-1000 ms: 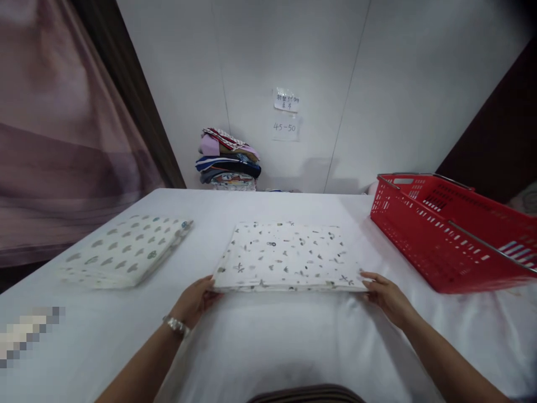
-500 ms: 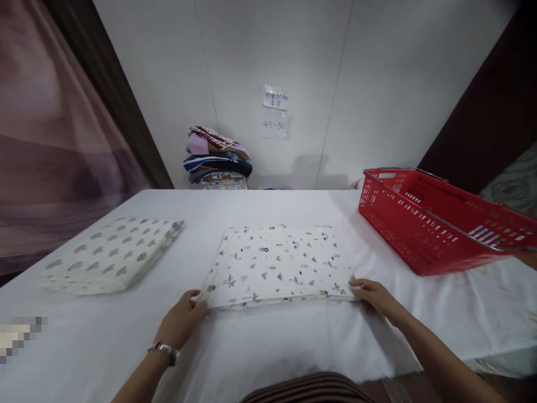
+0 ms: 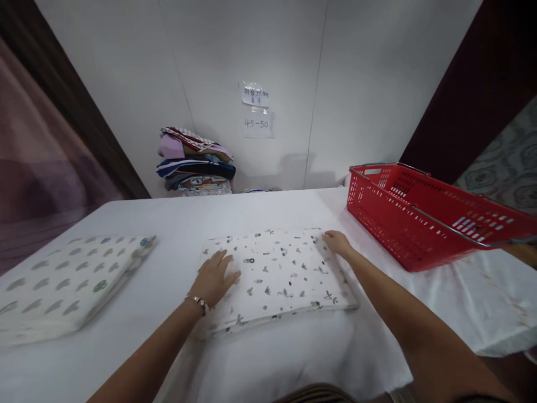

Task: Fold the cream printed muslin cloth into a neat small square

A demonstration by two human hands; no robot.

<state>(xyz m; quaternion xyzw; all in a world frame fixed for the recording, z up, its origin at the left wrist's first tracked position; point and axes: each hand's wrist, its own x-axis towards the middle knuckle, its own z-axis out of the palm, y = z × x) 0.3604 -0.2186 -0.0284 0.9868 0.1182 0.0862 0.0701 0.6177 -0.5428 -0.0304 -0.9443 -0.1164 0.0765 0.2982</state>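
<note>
A folded white cloth (image 3: 274, 277) printed with small plants and animals lies flat before me. My left hand (image 3: 216, 275), with a bracelet at its wrist, rests spread and open on the cloth's left part. At the far right corner, my right hand (image 3: 338, 243) has its fingers closed on the cloth's edge. To the left lies another folded cloth (image 3: 71, 280), cream with grey cloud-like shapes and a few coloured ones; neither hand touches it.
A red plastic basket (image 3: 413, 224) with metal handles stands on the right of the white-covered table (image 3: 289, 210). Stacked folded fabrics (image 3: 197, 162) sit beyond the far edge by the wall. Two paper notes (image 3: 258, 123) are stuck there. A pinkish curtain (image 3: 46, 151) hangs at left.
Both hands have moved from the cloth's near corners: the left onto its top surface with fingers spread, the right to the far right corner. The view has shifted, and the cloth appears slightly turned.
</note>
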